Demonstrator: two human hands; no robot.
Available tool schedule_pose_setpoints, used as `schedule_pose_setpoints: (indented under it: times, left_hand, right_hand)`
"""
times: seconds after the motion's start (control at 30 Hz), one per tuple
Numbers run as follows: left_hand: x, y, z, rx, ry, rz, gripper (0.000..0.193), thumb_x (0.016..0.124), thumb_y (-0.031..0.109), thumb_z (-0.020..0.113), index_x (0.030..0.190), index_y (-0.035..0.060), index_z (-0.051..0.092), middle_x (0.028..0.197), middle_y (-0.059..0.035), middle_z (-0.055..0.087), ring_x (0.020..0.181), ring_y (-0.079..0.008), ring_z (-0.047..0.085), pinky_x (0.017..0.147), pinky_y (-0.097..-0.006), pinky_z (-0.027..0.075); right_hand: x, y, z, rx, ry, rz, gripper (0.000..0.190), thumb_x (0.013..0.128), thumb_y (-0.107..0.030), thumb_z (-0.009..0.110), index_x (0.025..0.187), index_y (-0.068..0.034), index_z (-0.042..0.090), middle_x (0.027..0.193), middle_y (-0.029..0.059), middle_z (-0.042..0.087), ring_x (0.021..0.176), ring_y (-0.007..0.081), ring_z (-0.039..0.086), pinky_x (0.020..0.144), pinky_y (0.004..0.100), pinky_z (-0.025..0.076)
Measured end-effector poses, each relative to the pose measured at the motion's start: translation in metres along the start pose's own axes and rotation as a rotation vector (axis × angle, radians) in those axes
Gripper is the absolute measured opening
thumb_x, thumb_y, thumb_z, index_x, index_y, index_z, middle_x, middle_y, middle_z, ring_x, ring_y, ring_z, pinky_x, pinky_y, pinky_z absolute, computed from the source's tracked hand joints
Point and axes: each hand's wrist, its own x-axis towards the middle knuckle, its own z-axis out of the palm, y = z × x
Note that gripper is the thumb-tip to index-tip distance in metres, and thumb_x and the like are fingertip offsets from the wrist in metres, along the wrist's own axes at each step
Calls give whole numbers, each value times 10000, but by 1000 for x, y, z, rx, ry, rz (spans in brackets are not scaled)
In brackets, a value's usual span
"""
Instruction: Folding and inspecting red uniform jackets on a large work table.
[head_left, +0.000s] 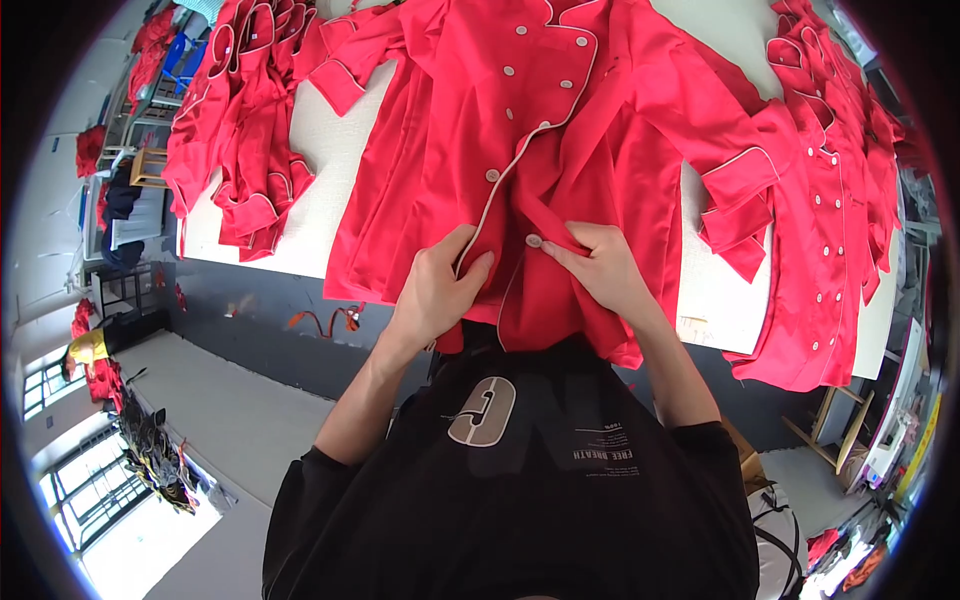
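A red double-breasted jacket (465, 127) with pale piping and round white buttons lies spread before me, its lower edge hanging over the near side of a white table (330, 139). My left hand (442, 281) grips the piped front edge between thumb and fingers. On the other front panel, my right hand (600, 262) pinches a fold of red cloth, its thumb beside a white button (533, 241). The two front panels part between my hands below the lowest fastened part. Folded cloth hides some of the fingertips on both sides.
More red piped garments (255, 135) lie on the table at the left, and a stack of red jackets (817, 225) lies at the right. A wooden stool (832, 431) stands at the lower right. A person in yellow (88, 346) is at the far left.
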Motion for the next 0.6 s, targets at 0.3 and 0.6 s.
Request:
schedule_pose_setpoints:
  times: [0.3,0.6]
  left_hand:
    - [6,2,19,257,157,280,110,806,24,625,815,-24,526,647,-216,511,575,-396,514,498,-381,426]
    - [12,-1,21,365,96,277,76,751,14,576,775,-9,508,661,-178,546,592,-368,570,511,-428,457]
  right_hand:
    - [6,-22,10,-320,-77,-225,127,845,-80,636,852,41,600,714,179,597,623,301,608,556,332,463]
    - [2,-16,26,-487,56,-296,153,774,-74,663,765,2,531,671,160,568,605,328,589,520,389,447]
